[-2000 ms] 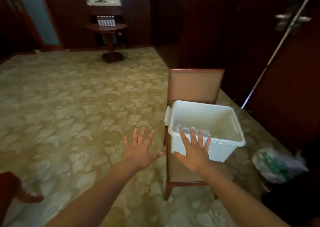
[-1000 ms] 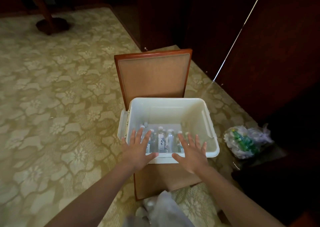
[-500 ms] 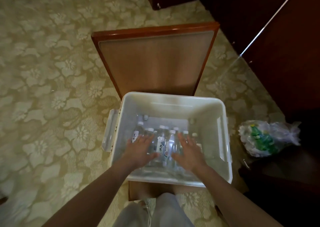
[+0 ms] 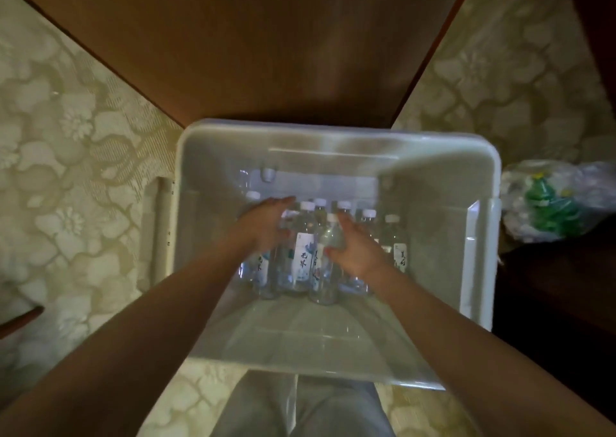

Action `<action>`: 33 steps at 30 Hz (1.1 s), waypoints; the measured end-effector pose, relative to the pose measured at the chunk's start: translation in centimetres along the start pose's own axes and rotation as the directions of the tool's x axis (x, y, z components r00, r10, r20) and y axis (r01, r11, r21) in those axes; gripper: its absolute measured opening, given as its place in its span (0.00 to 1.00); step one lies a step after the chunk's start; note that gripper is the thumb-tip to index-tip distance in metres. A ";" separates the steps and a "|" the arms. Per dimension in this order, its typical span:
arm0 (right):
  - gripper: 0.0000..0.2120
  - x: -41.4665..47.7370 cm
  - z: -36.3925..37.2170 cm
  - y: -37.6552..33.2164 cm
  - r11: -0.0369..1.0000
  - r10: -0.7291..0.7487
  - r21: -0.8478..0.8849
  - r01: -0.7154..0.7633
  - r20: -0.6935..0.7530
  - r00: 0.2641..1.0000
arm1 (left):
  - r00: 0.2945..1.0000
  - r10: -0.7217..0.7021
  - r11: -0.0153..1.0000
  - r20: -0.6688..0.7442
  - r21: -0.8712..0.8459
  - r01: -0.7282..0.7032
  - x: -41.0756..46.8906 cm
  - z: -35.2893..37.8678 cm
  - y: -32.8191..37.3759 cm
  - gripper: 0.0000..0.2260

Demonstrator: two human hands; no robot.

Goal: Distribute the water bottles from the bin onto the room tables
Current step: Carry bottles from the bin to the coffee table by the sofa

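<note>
Bin [image 4: 480,270] open-topped: free way up from left hand [image 4: 263,226] and right hand [image 4: 358,251]. Upright bottles [image 4: 305,253] crowd between and beneath them. Bare bin floor right of right hand.

- The bin [image 4: 333,140] is milky white plastic, half see-through.
- The water bottles [image 4: 328,236] are clear, with white caps [image 4: 306,205] and white labels [image 4: 302,256] that carry dark brush letters and a little blue-green.
- The carpet [image 4: 83,136] is pale olive and cream, with a pattern of large flowers.
- The chair [image 4: 266,53] is brown, with a darker red-brown edge.
- The plastic bag [image 4: 520,203] is cloudy, with green and some yellow inside.
- The trousers [image 4: 333,410] are grey.
</note>
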State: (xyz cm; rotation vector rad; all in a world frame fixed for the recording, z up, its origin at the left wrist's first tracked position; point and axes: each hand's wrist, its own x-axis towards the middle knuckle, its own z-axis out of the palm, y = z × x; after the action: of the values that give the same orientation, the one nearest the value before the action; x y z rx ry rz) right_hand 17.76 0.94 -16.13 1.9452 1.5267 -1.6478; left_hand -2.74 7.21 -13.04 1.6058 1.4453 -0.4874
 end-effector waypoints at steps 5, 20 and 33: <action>0.47 2.3 0.9 0.5 0.998 0.009 0.058 -0.008 -0.023 1.000 | 0.999 0.029 0.998 0.046 0.048 -0.032 2.9 1.4 0.4 0.34; 0.47 2.9 1.6 0.5 0.991 0.080 0.121 -0.064 -0.133 0.988 | 0.994 0.030 0.944 0.105 0.323 -0.062 4.4 3.5 0.9 0.39; 0.44 1.8 2.7 1.5 0.926 0.066 0.378 -0.011 -0.131 0.989 | 0.991 0.109 0.969 -0.076 0.231 -0.089 1.8 4.9 0.7 0.38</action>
State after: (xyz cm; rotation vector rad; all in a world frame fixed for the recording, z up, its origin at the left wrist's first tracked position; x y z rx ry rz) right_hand 16.92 -0.59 -19.28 2.3111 1.2747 -1.9410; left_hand -0.34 4.40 -16.77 1.8928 1.4057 -0.5463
